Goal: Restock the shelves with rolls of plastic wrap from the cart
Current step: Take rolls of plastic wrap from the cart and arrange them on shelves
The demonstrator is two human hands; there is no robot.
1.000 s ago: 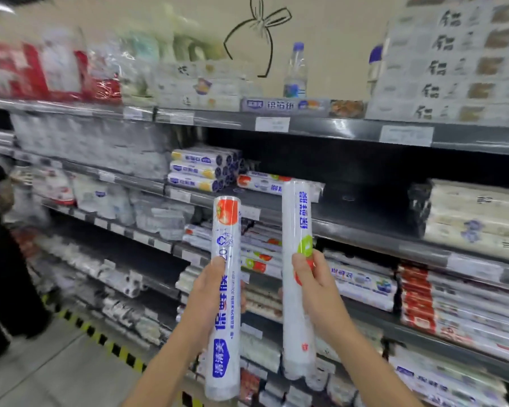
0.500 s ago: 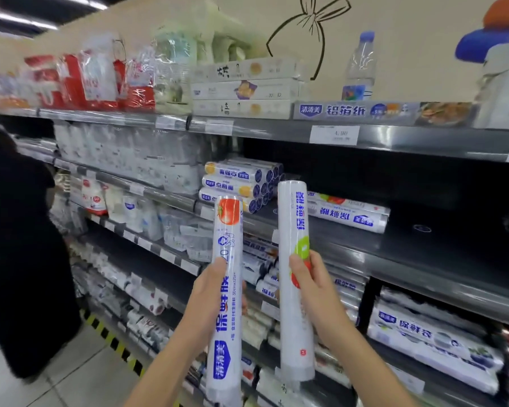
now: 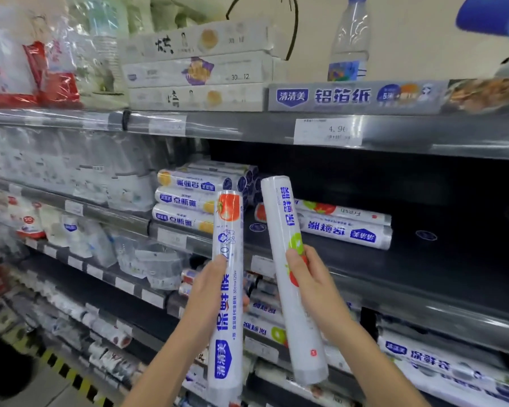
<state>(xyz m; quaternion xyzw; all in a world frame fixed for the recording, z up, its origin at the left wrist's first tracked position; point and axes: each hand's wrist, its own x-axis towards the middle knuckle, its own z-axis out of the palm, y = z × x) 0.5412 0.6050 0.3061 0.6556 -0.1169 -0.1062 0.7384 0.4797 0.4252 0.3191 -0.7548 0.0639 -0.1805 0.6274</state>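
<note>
Shelving fills the view. The middle shelf [image 3: 458, 254] is mostly bare and dark, so that is likely the target bay. Cart not in view.

Already on that shelf: two lying rolls [image 3: 347, 230] set lengthwise, and a stack [image 3: 185, 201] to their left with ends facing out, three rows high. A foil box [image 3: 350, 96] and a bottle [image 3: 350, 39] sit on the top shelf above.

Two task rolls are in the air in front of the shelf edge, touching no shelf. The left roll [image 3: 228, 230] is near upright. The right roll [image 3: 281, 224] tilts with its top leaning left, close to the left roll's top but apart from it.

Left hand [image 3: 210, 289] wraps the left roll at about mid-length, fingers curled round it. Right hand [image 3: 314, 280] grips the right roll the same way, thumb on the front.

Risks, as judgement:
- Both rolls are upright and the shelf gap is low. They need turning flat first, or the tops likely hit the upper shelf lip near the price tag [image 3: 328, 132].
- Round and film-smooth, so a roll set down loose could roll off the front edge. Butt it against the lying rolls.
- Both hands are full, so neither is free to steady anything. A knock on the stack could spill it.
- Tops are close. Swinging both at once could clash them and loosen a one-handed grip.
- Designs differ along the shelf. Placing by the stack instead of the lying pair would mix stock.
</note>
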